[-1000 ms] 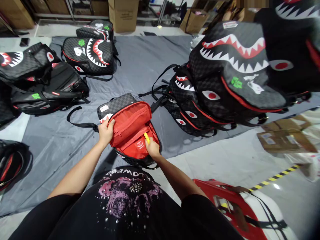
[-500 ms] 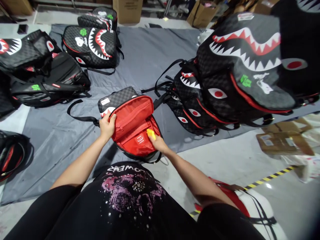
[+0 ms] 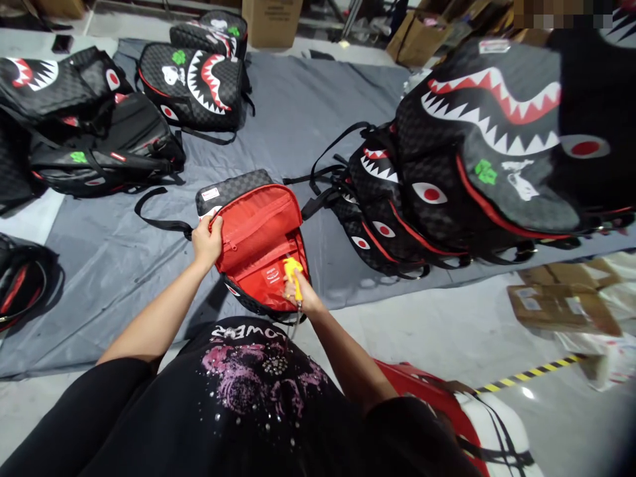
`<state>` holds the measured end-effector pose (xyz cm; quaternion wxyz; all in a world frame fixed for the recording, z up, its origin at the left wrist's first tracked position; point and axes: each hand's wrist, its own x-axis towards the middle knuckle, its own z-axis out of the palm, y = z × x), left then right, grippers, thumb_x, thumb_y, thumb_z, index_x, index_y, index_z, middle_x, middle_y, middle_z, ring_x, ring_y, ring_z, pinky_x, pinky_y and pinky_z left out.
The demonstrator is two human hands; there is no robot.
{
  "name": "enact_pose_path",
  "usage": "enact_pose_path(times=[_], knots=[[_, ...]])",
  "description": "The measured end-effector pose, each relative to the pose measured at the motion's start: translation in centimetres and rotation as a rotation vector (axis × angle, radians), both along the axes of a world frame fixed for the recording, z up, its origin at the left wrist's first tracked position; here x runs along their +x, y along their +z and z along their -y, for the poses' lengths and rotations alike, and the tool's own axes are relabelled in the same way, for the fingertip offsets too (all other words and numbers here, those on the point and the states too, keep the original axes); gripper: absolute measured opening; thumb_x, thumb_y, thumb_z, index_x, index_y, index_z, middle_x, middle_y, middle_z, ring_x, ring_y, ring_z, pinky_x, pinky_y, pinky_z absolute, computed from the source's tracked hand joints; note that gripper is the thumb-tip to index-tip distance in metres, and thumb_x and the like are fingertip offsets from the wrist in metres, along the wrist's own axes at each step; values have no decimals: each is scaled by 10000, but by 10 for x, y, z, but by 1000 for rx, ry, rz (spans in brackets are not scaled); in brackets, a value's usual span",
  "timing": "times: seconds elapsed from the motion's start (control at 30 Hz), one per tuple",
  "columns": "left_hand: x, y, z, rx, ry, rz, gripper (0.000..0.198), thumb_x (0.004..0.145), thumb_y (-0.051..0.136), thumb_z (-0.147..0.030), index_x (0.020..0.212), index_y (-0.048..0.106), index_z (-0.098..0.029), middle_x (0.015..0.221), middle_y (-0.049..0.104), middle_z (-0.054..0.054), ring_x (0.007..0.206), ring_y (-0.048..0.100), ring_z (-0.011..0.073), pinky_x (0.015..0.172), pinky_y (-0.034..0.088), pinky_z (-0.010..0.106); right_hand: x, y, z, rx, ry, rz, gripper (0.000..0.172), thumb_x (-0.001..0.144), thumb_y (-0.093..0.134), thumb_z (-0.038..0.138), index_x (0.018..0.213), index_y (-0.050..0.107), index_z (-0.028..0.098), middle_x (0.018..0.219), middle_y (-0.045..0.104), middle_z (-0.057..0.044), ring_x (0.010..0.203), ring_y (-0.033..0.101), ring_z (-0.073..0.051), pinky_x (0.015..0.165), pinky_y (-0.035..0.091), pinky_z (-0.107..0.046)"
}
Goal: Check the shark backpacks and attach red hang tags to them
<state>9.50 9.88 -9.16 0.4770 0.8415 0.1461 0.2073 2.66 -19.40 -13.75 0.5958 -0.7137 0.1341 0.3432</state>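
one red-lined checkered backpack lies open on the grey sheet, probably light and floppy, best held by its rim, where the left hand pinches it; the right hand grasps a yellow blow gun.

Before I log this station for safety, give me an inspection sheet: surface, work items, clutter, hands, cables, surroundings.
Surface: grey sheet, wrinkled.
Work items: open backpack, red lining showing; yellow tool at its opening.
Clutter: stacked backpacks at right; more backpacks at left.
Hands: left hand grips the open backpack's edge; right hand holds the yellow tool.
Cables: thin line below the yellow tool; far end untraceable.
Surroundings: cardboard boxes beyond the sheet; striped band at right.
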Motion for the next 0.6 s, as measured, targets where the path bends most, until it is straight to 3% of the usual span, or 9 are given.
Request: enact_pose_path(times=[0.1,0.17,0.23,0.3,0.37,0.47,0.6], knots=[[-1,-4,1,34,10,1,325,942,463,-423,861,647,-168,745,646,15,689,563,146,655,371,231,-8,-3,-7,-124,52,47,603,892,292,757,750,511,213,422,252,108,357,283,-90,424,353,-221],[-2,-6,2,65,15,-7,339,950,447,-426,858,649,-169,742,645,22,699,574,155,652,374,237,-13,-5,-16,-247,89,85,567,906,340,710,817,569,200,448,372,69,407,406,-120,460,386,-242],[-3,-5,4,110,16,-25,344,957,435,-428,902,654,-168,762,658,34,714,593,168,665,393,247,-13,-6,-28,-374,134,139,474,894,461,644,914,622,199,572,550,8,581,578,-167,581,452,-262],[-7,-1,7,172,24,-15,339,958,435,-414,1044,645,-162,861,692,60,781,626,189,715,429,266,-9,-4,-39,-490,204,184,372,828,634,550,995,660,219,798,683,-45,854,663,-225,750,475,-282],[-12,5,11,274,3,56,381,956,442,-379,1223,584,-147,1057,695,111,945,639,218,829,452,303,0,2,-46,-603,264,206,377,820,673,482,1095,660,224,1008,712,-88,1044,647,-266,855,458,-303],[-20,17,14,462,-109,172,424,954,438,-309,1329,535,-137,1270,620,164,1173,561,254,988,412,372,14,16,-42,-741,323,211,447,967,436,485,1234,600,166,1142,690,-153,1096,643,-263,853,465,-304],[-29,28,12,500,-260,163,418,962,405,-247,1346,552,-171,1232,653,125,1131,591,225,962,446,359,32,46,-23,-808,492,238,602,968,330,619,1121,659,138,1123,701,-173,1090,652,-266,828,469,-281]])
